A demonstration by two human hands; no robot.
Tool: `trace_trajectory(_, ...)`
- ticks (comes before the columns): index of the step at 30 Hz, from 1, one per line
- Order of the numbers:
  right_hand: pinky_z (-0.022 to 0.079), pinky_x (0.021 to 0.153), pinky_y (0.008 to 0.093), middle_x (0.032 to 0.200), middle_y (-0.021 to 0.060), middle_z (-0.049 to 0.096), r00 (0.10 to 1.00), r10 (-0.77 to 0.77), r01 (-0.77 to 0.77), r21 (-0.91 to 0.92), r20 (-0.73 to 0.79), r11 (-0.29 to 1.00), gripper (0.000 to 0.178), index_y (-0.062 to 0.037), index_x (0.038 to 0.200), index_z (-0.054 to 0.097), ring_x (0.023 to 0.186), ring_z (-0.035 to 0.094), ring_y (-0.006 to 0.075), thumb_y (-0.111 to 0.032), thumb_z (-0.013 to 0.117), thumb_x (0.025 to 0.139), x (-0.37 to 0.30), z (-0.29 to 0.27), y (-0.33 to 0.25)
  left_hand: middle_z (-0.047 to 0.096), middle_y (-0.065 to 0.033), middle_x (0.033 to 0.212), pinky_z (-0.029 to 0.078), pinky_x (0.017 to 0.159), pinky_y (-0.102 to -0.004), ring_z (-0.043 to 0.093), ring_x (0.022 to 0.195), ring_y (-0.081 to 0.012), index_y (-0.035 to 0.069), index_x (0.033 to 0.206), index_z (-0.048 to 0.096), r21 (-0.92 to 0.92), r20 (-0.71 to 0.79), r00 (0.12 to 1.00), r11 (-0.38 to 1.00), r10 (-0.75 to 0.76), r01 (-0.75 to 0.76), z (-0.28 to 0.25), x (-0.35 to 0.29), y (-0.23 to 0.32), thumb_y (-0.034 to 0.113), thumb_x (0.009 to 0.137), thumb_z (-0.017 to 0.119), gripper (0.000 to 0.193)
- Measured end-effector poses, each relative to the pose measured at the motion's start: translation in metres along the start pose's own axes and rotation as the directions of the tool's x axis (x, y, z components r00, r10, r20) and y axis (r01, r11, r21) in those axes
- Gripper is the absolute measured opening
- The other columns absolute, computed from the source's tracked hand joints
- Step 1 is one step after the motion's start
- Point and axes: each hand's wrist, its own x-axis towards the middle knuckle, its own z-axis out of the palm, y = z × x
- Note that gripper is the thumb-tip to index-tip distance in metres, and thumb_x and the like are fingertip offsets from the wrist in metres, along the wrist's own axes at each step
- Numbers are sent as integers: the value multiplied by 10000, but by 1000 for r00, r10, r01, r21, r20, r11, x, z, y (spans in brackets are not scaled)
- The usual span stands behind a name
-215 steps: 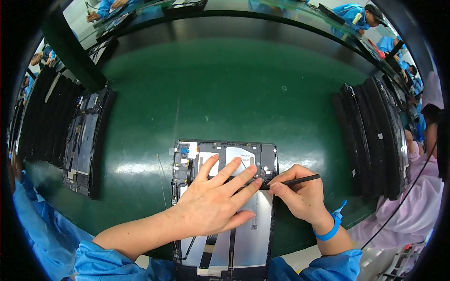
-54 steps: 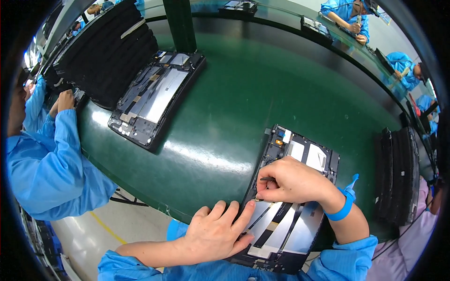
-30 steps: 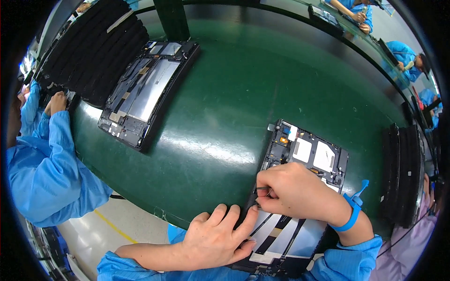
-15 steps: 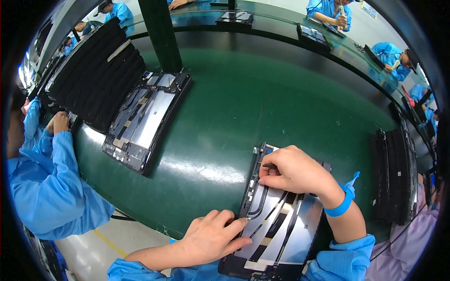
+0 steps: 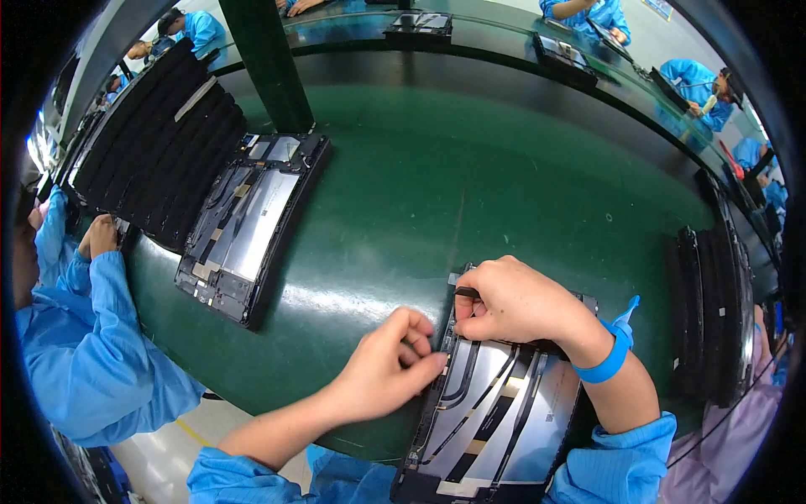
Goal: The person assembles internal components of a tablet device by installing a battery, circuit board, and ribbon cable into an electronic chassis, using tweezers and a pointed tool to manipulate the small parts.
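Note:
In front of me lies an opened tablet [image 5: 537,403], its silver inside crossed by black cables and tape strips. My right hand [image 5: 512,298] is closed over its upper left part, pinching a slim black tool [image 5: 467,292] whose working end is hidden under the fingers. A blue band [image 5: 609,357] circles the right wrist. Beside the tablet's left edge is my left hand [image 5: 386,365], fingers loosely curled and apart from the thumb, with nothing visible in it. Its thumb tip reaches the edge; whether it touches I cannot tell.
Another opened tablet [image 5: 252,227] lies on the green table [image 5: 403,193] at left, against a tall stack of black padded trays [image 5: 151,143]. A dark post [image 5: 267,67] rises behind it. More black units [image 5: 714,311] stand at right. Co-workers in blue sit left and across.
My left hand has lifted off the tablet's lower left edge and moved up, its fingers curling. The right hand has shifted slightly left, still pinching the black tool. The view has shifted a little.

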Motion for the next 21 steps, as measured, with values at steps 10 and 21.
trace_trajectory(10, 411, 486, 304, 520, 106, 516, 999, -35, 34, -56, -12, 998, 141, -15, 609, 539, 512, 526, 229, -143, 555, 553, 2, 3, 7, 471, -57, 683, 448, 407, -202, 508, 509, -99, 8, 856, 372, -105, 220, 945, 957, -241, 269, -6, 32, 13, 24, 688, 547, 243)
trace_trajectory(21, 408, 549, 225, 614, 53, 488, 847, -308, 262, -164, -434, 951, 223, -16, 865, 568, 598, 499, 138, -170, 423, 793, -45, -27, 1, 459, -27, 626, 446, 391, -208, 490, 466, -95, 25, 816, 379, -82, 187, 935, 943, -303, 322, -6, 34, 17, 31, 672, 540, 216)
